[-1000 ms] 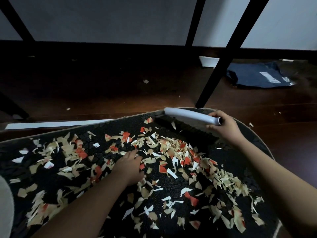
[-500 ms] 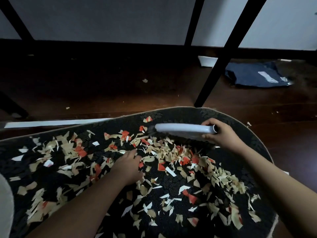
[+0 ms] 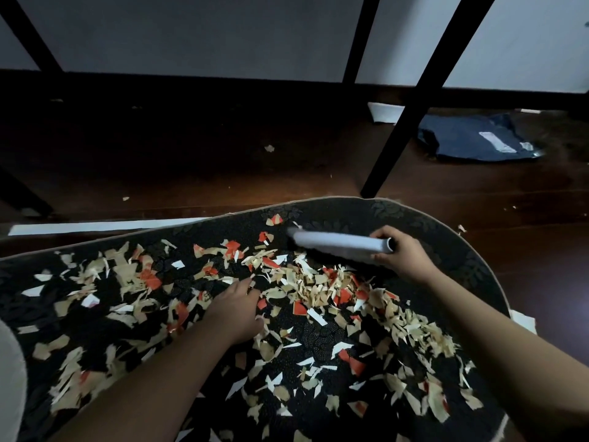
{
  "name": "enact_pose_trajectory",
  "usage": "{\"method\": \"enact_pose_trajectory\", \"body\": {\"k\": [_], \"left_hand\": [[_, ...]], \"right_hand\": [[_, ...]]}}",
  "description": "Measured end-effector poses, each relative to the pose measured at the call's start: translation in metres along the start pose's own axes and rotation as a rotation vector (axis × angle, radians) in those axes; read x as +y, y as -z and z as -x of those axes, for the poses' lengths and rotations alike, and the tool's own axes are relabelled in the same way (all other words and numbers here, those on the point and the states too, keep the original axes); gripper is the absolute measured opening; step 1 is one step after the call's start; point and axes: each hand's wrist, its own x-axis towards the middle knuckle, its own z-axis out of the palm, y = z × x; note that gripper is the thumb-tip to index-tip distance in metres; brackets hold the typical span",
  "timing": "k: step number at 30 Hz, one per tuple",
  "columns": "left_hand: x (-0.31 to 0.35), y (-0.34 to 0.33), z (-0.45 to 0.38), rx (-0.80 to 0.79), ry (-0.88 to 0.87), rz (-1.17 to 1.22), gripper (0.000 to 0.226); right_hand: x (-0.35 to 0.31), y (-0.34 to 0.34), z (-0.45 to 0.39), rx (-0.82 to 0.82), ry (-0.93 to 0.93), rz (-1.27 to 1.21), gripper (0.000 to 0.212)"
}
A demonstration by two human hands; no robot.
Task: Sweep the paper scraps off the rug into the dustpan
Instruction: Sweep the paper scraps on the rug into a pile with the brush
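The paper scraps [image 3: 318, 282] lie across the dark rug [image 3: 446, 247]; no dustpan in view. Your right hand [image 3: 400, 252], fingers clamped on the brush [image 3: 338, 245], is mid-gathering; left hand [image 3: 237, 306] lies flat, fingers loosely together. Next, pull them into one pile

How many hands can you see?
2. The left hand lies flat on the rug among the paper scraps; the right hand grips the brush near the rug's far edge.

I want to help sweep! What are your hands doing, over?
Right hand gripping brush, left hand flat on rug. Paper scraps all over. No dustpan visible.
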Motion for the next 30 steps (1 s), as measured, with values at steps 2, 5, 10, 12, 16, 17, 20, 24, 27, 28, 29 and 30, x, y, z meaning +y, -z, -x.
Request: {"method": "enact_pose_trajectory", "body": {"k": [2,5,10,12,16,17,20,24,27,28,29,30], "left_hand": [[0.002,0.001,0.001,-0.001,-0.006,0.004,0.068],[0.005,0.002,0.002,0.004,-0.014,-0.001,0.066],[0.007,0.002,0.000,-0.003,-0.009,0.002,0.069],[0.008,0.000,0.000,-0.003,-0.014,-0.001,0.068],[0.008,-0.004,-0.001,0.007,-0.026,-0.011,0.068],[0.008,-0.004,-0.001,0.007,-0.030,-0.014,0.069],[0.010,-0.005,-0.001,0.011,-0.037,-0.019,0.070],[0.014,-0.005,-0.001,0.007,-0.040,-0.030,0.070],[0.014,-0.005,-0.003,0.000,-0.033,-0.025,0.071],[0.015,-0.005,-0.003,-0.002,-0.031,-0.027,0.071],[0.015,-0.005,-0.003,-0.001,-0.030,-0.030,0.071],[0.016,-0.006,-0.003,-0.001,-0.027,-0.032,0.070]], "right_hand": [[0.000,0.007,0.006,-0.023,0.040,0.008,0.030],[-0.003,0.025,0.007,0.071,0.065,-0.056,0.032],[0.005,0.035,-0.006,0.243,-0.052,-0.099,0.031],[0.011,0.028,-0.007,0.252,-0.135,-0.053,0.029],[0.013,0.009,0.002,0.142,-0.136,-0.072,0.029],[0.013,0.006,0.005,0.098,-0.114,-0.056,0.029],[0.014,0.011,0.013,0.030,-0.060,-0.030,0.030],[0.012,0.036,0.015,0.104,-0.012,-0.092,0.029],[0.014,0.040,0.010,0.212,-0.034,-0.122,0.029],[0.016,0.037,0.009,0.234,-0.071,-0.111,0.029],[0.017,0.032,0.007,0.255,-0.112,-0.093,0.029],[0.017,0.026,0.006,0.272,-0.155,-0.082,0.028]]}}
